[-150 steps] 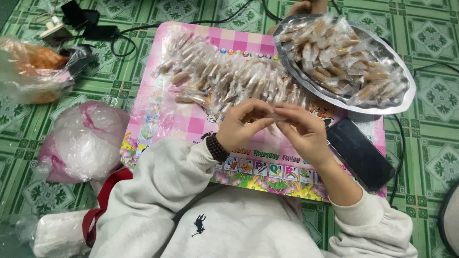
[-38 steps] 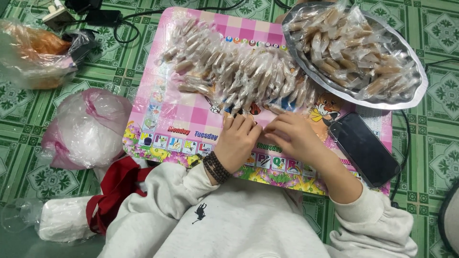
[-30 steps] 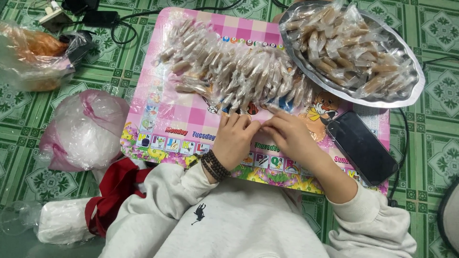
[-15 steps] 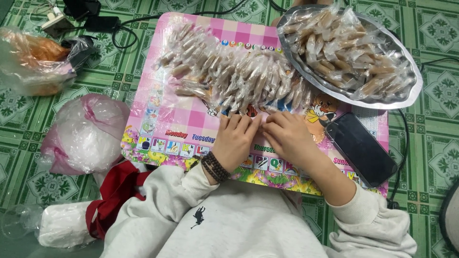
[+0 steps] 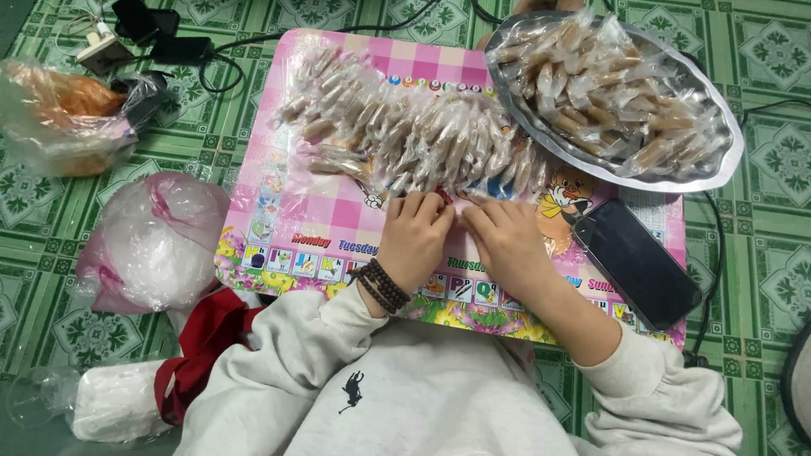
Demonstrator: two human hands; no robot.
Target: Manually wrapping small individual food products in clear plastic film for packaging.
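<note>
A pink checked board (image 5: 338, 211) with a row of coloured letter squares along its near edge lies on the green tiled floor (image 5: 51, 295). At its far right sits a silver tray (image 5: 718, 160) heaped with clear-wrapped sweets; more wrapped sweets (image 5: 405, 135) lie in rows across the board. A pink-and-clear bag (image 5: 156, 241) rests at left, a black phone (image 5: 635, 262) at right. Left hand (image 5: 414, 236) and right hand (image 5: 498, 241), fingers curled and pressed together, pinch a sweet (image 5: 445, 197) at the rows' near edge. Five seconds ago they were raised nearer the body.

Dark phone screen (image 5: 638, 263) beside wrapped candies (image 5: 414, 143)
</note>
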